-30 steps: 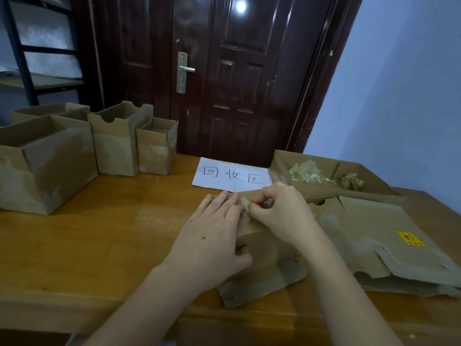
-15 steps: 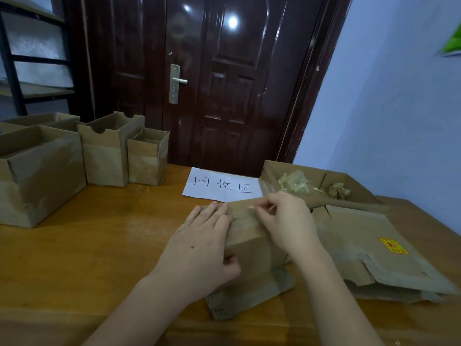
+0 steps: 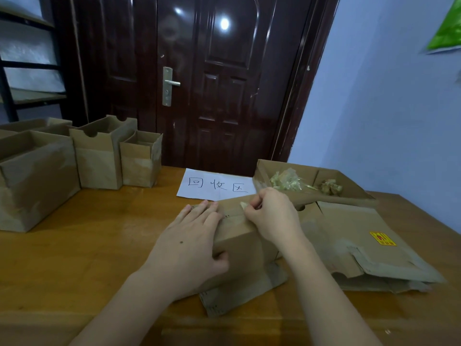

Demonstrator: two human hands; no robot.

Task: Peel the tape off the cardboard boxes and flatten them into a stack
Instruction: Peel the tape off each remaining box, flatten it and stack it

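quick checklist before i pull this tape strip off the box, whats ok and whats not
1. Brown cardboard box held steady: ok. The left hand lies over its top with the thumb on the near face.
2. Tape end gripped: ok. The right hand pinches a small pale tape tab at the top edge.
3. Rest of the tape free to lift: cannot tell, the hands cover most of the seam.
4. Place for the peeled tape: ok. The open cardboard tray holding crumpled tape scraps is just behind the right hand.
5. Stack ready: ok. Flattened cardboard sheets lie to the right on the wooden table.
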